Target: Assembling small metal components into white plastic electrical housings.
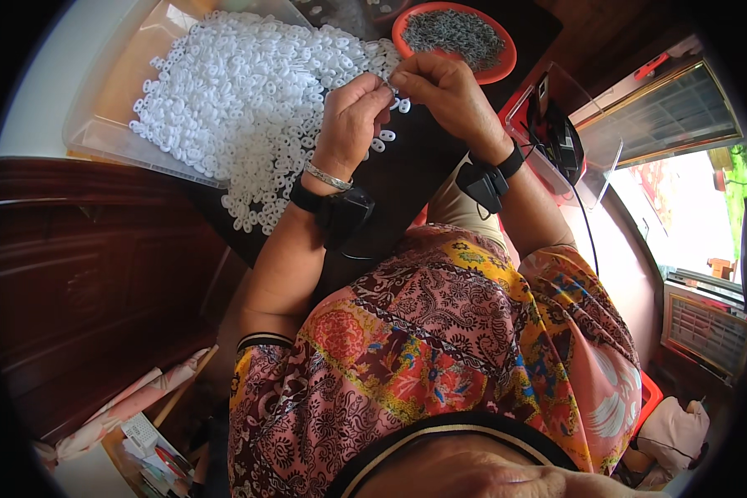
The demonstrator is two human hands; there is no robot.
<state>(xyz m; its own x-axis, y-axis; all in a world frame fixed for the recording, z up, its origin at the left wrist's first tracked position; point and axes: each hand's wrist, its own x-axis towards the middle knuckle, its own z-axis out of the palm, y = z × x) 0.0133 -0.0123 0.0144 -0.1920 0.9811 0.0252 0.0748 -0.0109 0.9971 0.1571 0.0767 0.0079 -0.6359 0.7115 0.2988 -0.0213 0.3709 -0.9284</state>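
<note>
My left hand (357, 114) and my right hand (451, 93) meet over the dark table, thumbs and fingertips pinched close together. Whatever is between the fingertips is too small and too covered to make out. Just below them lie a few loose white plastic pieces (378, 144), each a small oval with holes. A big heap of the same white pieces (241, 91) spreads to the left of my left hand. Beyond my right hand, an orange-red bowl (511, 60) holds many thin grey metal pieces (452, 37), which look like small pins or screws.
A clear plastic bin (100, 137) lies under the heap, which spills onto the dark table (398, 178). To the right stands a clear-and-red box (589, 133) with black devices and a cable. Dark wooden panelling (91, 274) borders the left side.
</note>
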